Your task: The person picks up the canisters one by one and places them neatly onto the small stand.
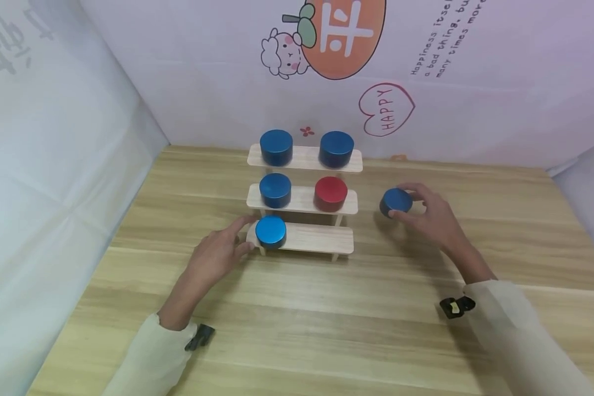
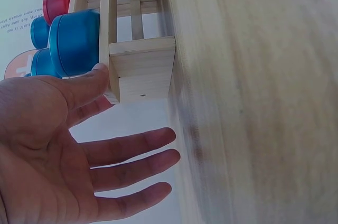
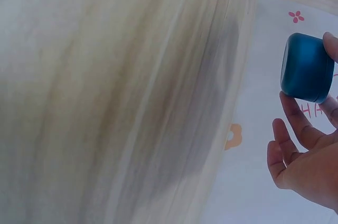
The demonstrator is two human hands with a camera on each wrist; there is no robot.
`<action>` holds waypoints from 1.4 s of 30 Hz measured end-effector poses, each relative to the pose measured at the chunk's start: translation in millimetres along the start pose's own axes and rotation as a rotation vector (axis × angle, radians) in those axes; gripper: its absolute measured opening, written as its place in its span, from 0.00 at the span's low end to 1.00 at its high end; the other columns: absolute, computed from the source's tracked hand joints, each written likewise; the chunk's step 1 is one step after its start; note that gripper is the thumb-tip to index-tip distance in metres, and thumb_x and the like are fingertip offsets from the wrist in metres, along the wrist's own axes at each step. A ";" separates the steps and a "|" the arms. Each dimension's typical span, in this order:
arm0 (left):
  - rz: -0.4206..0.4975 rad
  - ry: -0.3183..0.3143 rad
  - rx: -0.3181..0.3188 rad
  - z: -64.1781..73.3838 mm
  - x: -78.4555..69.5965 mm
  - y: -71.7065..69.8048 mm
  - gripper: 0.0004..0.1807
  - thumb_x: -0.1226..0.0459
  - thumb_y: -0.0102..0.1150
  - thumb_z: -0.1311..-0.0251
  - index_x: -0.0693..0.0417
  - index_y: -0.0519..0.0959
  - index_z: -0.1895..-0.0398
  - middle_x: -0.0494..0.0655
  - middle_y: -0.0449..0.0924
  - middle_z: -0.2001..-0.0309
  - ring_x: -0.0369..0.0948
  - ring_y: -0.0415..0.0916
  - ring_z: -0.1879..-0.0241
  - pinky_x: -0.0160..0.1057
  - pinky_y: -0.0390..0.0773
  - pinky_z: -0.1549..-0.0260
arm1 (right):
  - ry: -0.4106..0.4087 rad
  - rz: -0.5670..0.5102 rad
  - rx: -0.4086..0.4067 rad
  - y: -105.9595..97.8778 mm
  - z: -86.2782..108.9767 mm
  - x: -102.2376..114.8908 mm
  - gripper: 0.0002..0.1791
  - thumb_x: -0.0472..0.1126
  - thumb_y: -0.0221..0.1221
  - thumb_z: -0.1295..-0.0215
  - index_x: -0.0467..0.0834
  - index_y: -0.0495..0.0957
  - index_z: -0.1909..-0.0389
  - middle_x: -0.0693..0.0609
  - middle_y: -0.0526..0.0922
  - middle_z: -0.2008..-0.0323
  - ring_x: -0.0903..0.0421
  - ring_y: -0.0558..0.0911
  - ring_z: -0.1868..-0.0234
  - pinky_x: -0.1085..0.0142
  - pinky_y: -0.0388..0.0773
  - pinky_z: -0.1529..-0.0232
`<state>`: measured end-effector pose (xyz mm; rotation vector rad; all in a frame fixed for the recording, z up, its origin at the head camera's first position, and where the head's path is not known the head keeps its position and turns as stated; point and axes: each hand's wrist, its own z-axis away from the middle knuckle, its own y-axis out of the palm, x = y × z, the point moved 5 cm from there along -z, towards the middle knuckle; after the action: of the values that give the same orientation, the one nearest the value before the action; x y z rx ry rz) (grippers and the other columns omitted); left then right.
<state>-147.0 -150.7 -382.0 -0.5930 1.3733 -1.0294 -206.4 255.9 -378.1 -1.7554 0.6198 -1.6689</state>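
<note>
A three-tier wooden stand [image 1: 312, 237] carries round lidded tins. Two blue tins, one at left [image 1: 276, 148] and one at right [image 1: 336, 149], sit on the top tier. The middle tier has a blue tin [image 1: 275, 191] and a red tin [image 1: 330, 194]; a lighter-looking blue tin [image 1: 270, 232] is at the bottom tier's left end. My left hand [image 1: 215, 254] has thumb and index finger about that end of the board, other fingers [image 2: 132, 150] spread apart. To the stand's right, my right hand [image 1: 433, 217] grips another blue tin [image 3: 307, 68] between thumb and fingers, above the table.
The stand rests on a wood-grain table [image 1: 297, 319]. Behind it hangs a white printed cloth [image 1: 203, 82], and another white cloth [image 1: 54, 165] runs along the left. Black clips, one at the left sleeve [image 1: 199, 337] and one at the right [image 1: 457, 307], are near the wrists.
</note>
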 end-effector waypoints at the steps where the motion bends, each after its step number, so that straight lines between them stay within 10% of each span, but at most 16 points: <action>1: 0.000 0.001 0.001 0.2 0.3 0.5 0.31 0.61 0.62 0.31 0.44 0.65 0.27 0.46 0.69 0.78 0.43 0.65 0.82 0.39 0.63 0.83 | 0.000 -0.002 -0.001 0.3 1.0 0.1 0.35 0.54 0.66 0.35 0.47 0.68 0.31 0.32 0.71 0.37 0.31 0.66 0.37 0.30 0.65 0.49; 42: 0.011 -0.002 -0.002 0.0 2.1 1.9 0.30 0.61 0.61 0.31 0.44 0.65 0.27 0.48 0.74 0.73 0.45 0.69 0.79 0.41 0.68 0.81 | -0.062 0.017 -0.007 9.9 33.9 20.6 0.35 0.53 0.68 0.37 0.44 0.70 0.33 0.34 0.74 0.39 0.34 0.68 0.36 0.31 0.60 0.42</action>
<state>-146.8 -151.6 -384.6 -0.5871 1.3746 -1.0187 -170.1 238.5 -370.9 -1.7948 0.6109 -1.5967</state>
